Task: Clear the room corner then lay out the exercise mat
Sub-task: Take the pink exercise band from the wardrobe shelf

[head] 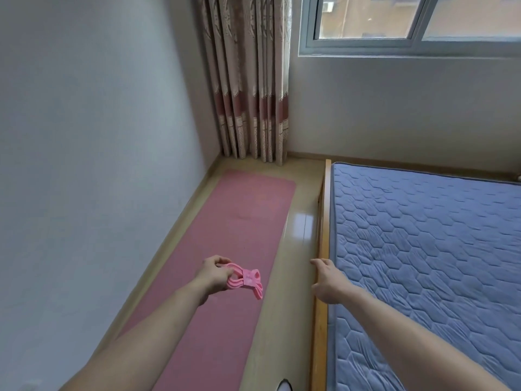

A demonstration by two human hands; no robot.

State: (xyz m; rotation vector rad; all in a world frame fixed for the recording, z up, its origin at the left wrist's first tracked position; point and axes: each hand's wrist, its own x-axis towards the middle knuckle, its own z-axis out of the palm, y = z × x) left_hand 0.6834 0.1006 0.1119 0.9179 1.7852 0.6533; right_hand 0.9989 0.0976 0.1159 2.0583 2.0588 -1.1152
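A pink exercise mat (239, 227) lies unrolled and flat on the floor, running from the room corner toward me between the left wall and the bed. My left hand (212, 275) hovers above the mat's near half, shut on a bundled pink strap (246, 279) with a buckle. My right hand (328, 279) reaches out over the wooden bed frame edge, fingers loosely extended, holding nothing.
A bed with a blue quilted mattress (423, 249) and wooden frame (324, 221) fills the right side. Patterned curtains (251, 94) hang in the corner beside a window (408, 21). A glossy strip of floor (301, 227) separates mat and bed. White wall (98, 136) at left.
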